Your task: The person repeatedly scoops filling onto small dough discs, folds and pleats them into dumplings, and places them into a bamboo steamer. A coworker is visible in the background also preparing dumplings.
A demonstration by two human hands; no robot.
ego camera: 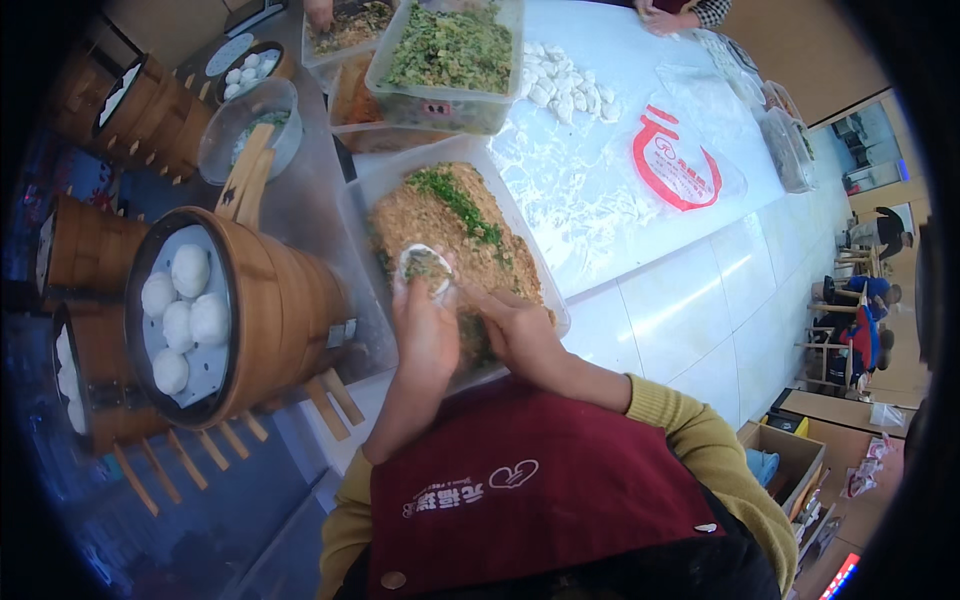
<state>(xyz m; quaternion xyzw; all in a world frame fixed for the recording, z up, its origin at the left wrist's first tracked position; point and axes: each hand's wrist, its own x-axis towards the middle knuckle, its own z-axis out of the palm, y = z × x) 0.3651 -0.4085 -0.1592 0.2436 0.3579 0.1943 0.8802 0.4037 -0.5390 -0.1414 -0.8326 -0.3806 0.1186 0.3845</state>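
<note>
My left hand (429,330) cups a round white dough wrapper (444,262) with greenish-brown filling in its middle. Close beside it, on the right, is my right hand (523,328), its fingers bent and pointing toward the wrapper. Whether a thin tool is between those fingers, I cannot tell. Both hands are above a clear plastic tub (559,304) of brown minced filling (420,202). A strip of chopped green herbs (459,201) lies across the filling. The near end of the tub is partly hidden by my hands.
A stack of bamboo steamers (277,300) with white buns (190,270) stands at left. Beyond are a clear bowl (289,142) and a tub of chopped greens (450,56). Dough pieces (562,79) lie on the floured white worktop (577,195). Another person's hand (664,21) is at the far edge.
</note>
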